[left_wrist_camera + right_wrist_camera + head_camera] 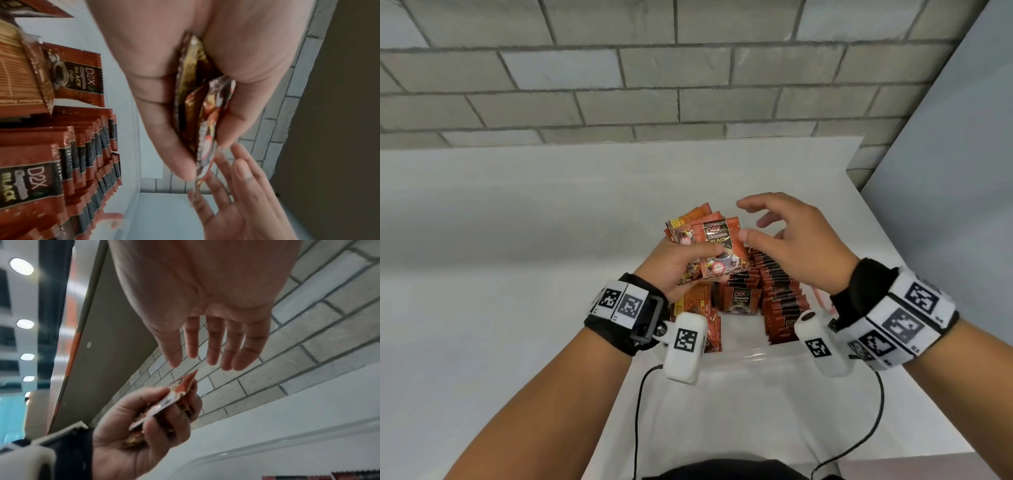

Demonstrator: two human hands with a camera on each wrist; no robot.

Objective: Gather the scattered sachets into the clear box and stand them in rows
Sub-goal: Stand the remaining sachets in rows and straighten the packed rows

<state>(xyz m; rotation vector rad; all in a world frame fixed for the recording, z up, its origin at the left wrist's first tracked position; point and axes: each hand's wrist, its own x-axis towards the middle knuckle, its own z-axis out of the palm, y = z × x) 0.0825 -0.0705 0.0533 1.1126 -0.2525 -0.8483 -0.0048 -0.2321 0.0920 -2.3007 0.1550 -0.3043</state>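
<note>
1. The right hand (205,305) hangs with straight, spread fingers (213,344), holding nothing.
2. Beneath it, the left hand (144,426) grips a fan of sachets (176,394).
3. A brick wall (308,337) stands behind.

So the clear box (753,353) sits on the table (517,240), right in front of the person. Inside, a long row of sachets (779,291) stands on edge along the right side, a few more (743,299) left of it (leaning a bit). Above the box, the left hand (674,270) holds a fanned bunch (714,243), with the right hand (791,236) just right of it.
</note>
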